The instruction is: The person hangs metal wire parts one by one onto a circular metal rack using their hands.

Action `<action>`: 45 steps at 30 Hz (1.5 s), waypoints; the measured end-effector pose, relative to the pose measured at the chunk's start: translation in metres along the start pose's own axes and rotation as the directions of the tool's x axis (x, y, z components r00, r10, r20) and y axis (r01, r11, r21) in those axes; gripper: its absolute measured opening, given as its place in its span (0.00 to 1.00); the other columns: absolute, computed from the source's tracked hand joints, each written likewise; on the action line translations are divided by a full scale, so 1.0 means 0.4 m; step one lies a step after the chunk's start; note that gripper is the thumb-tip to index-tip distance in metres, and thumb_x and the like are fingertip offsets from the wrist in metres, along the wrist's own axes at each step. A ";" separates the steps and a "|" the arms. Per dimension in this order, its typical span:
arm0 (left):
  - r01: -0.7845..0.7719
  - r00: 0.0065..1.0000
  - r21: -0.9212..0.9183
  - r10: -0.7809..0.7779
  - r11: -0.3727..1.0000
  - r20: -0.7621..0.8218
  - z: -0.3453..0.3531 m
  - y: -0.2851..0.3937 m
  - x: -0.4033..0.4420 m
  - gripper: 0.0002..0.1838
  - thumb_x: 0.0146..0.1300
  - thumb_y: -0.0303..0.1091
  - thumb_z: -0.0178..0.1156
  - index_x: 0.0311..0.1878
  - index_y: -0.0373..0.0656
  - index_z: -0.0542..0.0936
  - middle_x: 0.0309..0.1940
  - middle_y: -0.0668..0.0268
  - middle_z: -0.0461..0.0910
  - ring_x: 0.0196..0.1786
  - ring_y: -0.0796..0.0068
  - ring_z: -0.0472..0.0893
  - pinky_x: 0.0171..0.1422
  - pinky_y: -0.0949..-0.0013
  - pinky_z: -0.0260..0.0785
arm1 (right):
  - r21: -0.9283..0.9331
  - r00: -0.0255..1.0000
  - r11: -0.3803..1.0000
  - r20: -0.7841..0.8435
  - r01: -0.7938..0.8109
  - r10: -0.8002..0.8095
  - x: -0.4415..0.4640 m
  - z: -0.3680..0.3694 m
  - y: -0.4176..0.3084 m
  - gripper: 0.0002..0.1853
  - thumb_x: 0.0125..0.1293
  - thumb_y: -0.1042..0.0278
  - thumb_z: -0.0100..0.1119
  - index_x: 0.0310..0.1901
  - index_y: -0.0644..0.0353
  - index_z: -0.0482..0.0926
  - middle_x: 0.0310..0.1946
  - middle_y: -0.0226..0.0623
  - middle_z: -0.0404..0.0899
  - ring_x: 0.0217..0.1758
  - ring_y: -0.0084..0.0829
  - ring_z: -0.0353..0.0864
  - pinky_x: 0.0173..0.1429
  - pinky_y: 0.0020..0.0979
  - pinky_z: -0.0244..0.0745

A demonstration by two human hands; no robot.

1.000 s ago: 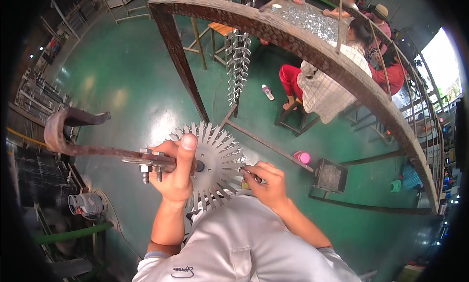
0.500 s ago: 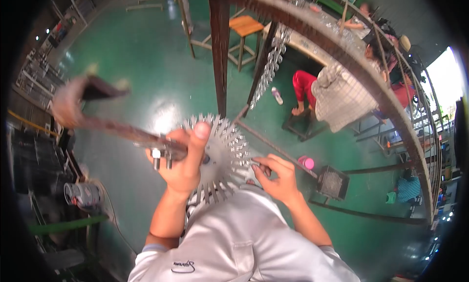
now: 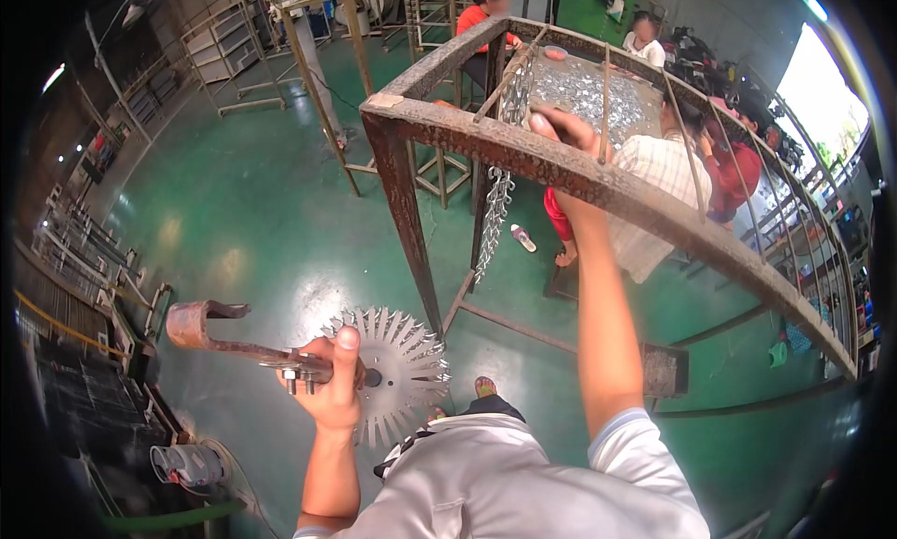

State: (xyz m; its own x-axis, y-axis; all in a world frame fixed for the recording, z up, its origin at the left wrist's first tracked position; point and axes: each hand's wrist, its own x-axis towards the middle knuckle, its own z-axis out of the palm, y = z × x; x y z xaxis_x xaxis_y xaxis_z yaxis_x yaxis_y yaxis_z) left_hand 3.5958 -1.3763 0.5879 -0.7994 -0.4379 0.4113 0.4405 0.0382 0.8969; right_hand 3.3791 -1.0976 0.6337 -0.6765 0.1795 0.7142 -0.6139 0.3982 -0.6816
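Note:
My left hand is wrapped round the handle of a rusty hooked bracket with bolts, its thumb pointing up. Beside that hand, a toothed metal disc with many radial fingers is joined to the handle; small metal pieces sit on its right-side tips. My right hand reaches up past the rusty frame's top bar, near a hanging chain of linked metal hooks. Its fingers are bent, and part of it is hidden by the frame, so its hold is unclear.
A rusty metal frame stretches across the right side. Behind it, people sit round a table strewn with small metal parts. A metal box hangs low on the frame. A gas cylinder stands at lower left.
My right hand has left the disc's edge and moved up to the frame's top bar. My left hand, with the bracket and disc, appears lower in view. The view has tilted up.

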 end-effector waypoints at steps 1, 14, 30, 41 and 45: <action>0.005 1.000 0.006 -0.005 1.000 -0.010 0.002 0.002 0.003 0.26 0.70 0.33 0.66 0.17 0.46 0.64 0.08 0.70 0.64 0.09 0.83 0.60 0.13 0.75 0.47 | 0.179 0.991 0.975 0.052 -0.132 0.125 0.034 0.014 -0.001 0.14 0.67 0.68 0.69 0.50 0.66 0.86 0.35 0.35 0.88 0.35 0.20 0.83 0.41 0.25 0.77; 0.005 0.984 0.078 0.009 0.997 -0.178 0.040 -0.010 0.040 0.27 0.72 0.39 0.64 0.18 0.48 0.61 0.09 0.74 0.59 0.10 0.85 0.55 0.13 0.74 0.43 | 0.277 0.996 0.960 0.090 -0.041 0.016 0.103 0.037 -0.011 0.08 0.64 0.73 0.71 0.42 0.69 0.88 0.33 0.34 0.87 0.37 0.19 0.83 0.44 0.23 0.77; -0.009 0.978 0.113 0.032 0.994 -0.205 0.083 0.004 0.060 0.25 0.74 0.39 0.61 0.20 0.45 0.66 0.09 0.75 0.60 0.10 0.86 0.56 0.14 0.74 0.44 | 0.058 0.971 0.991 0.217 -0.118 0.102 -0.285 -0.046 -0.015 0.05 0.58 0.81 0.73 0.35 0.69 0.87 0.27 0.28 0.79 0.27 0.16 0.70 0.30 0.19 0.62; 0.002 0.973 0.123 0.026 0.992 -0.231 0.129 -0.001 0.039 0.27 0.73 0.42 0.64 0.18 0.45 0.65 0.10 0.73 0.62 0.11 0.84 0.58 0.15 0.74 0.47 | 0.238 0.916 0.913 0.311 -0.332 0.252 -0.579 -0.059 -0.003 0.09 0.54 0.87 0.73 0.38 0.70 0.88 0.29 0.35 0.82 0.27 0.19 0.76 0.30 0.22 0.67; -0.014 0.971 0.182 0.057 0.983 -0.233 0.148 -0.007 0.027 0.27 0.75 0.43 0.61 0.20 0.45 0.64 0.10 0.73 0.61 0.11 0.85 0.56 0.15 0.74 0.45 | 0.196 0.906 0.932 0.360 -0.305 0.221 -0.616 -0.045 -0.010 0.09 0.53 0.87 0.73 0.37 0.69 0.88 0.27 0.34 0.81 0.23 0.18 0.73 0.27 0.22 0.65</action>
State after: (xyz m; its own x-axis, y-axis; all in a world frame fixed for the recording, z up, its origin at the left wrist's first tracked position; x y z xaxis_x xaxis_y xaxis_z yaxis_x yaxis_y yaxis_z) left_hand 3.5618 -1.3279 0.5994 -0.6557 -0.6324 0.4124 0.3700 0.2070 0.9057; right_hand 3.5557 -1.1273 0.4632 -0.8954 -0.0729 0.4392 -0.4452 0.1402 -0.8844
